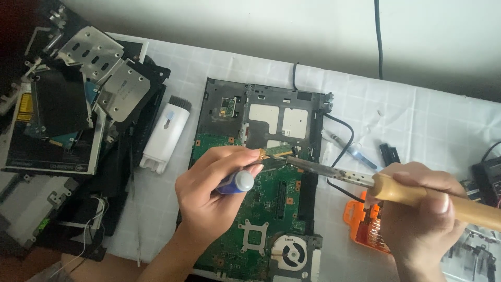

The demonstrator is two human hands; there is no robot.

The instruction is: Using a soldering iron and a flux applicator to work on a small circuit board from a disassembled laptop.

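Head view looks straight down on a tabletop (449, 125) covered with a white checked cloth. At the centre lies an opened laptop base (261, 172), its green circuit board (271, 203) exposed, with a round cooling fan (290, 253) at about 6 o'clock on the board and a square socket frame (254, 237) just beside the fan at its 10 o'clock.

The left hand (214, 193) sits over the board's 9 o'clock side, fingers curled and closed around a small blue-and-white tool (237, 183); its fingertips also pinch toward a thin gold-edged strip (274, 153) at the middle of the board. The right hand (422, 209) comes in from 4 o'clock, wrapped tightly around the wooden handle of a soldering iron (396, 190). The iron's metal shaft runs toward 10 o'clock and its tip meets the board just beside the gold-edged strip, close to the left fingertips.

Under the right hand, partly hidden, is an orange bit holder (360, 219). A black cable (342, 149) loops along the laptop's 3 o'clock edge. At 9 o'clock from the laptop rests a white cleaning brush with black bristles (164, 136). Farther toward 10 o'clock is a heap of removed parts: perforated metal brackets (99, 60) stacked on a flat optical drive (47, 151). A second black cable (378, 36) hangs down the wall at 1 o'clock.
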